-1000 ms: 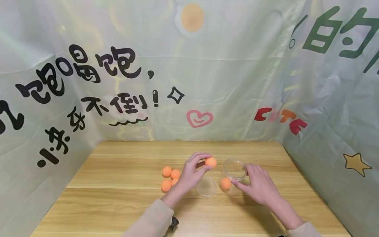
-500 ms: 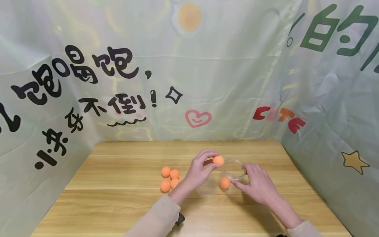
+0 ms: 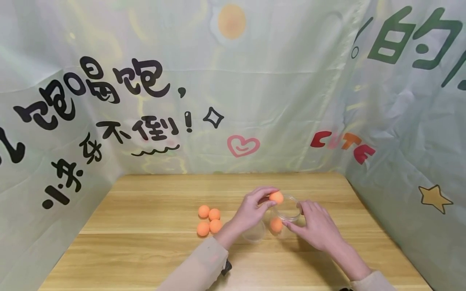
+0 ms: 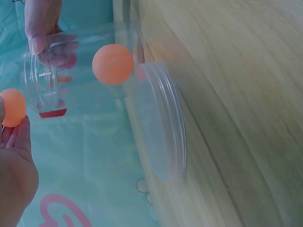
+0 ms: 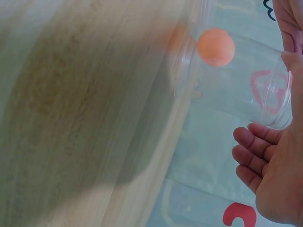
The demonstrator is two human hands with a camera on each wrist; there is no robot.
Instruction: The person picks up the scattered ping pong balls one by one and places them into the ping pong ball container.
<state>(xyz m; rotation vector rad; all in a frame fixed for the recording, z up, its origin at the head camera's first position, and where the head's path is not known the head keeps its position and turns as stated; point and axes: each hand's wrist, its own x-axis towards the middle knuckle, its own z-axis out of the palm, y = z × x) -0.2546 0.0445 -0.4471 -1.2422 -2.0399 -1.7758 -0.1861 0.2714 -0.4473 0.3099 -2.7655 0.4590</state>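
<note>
Pinches an orange ball (image 3: 276,197) in the left grip (image 3: 252,210), just beside a clear jar (image 4: 84,92) clasped in the right grip (image 3: 318,225), likely against tipping

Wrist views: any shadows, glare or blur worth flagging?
Right wrist: broad shadow across the wooden table; a blurry orange smear, perhaps reflection, beside the base of the clear jar. Left wrist: hazy, cool cast; thin bright highlights along the ridges of the clear lid. Both wrists: jar walls faint against the backdrop.
</note>
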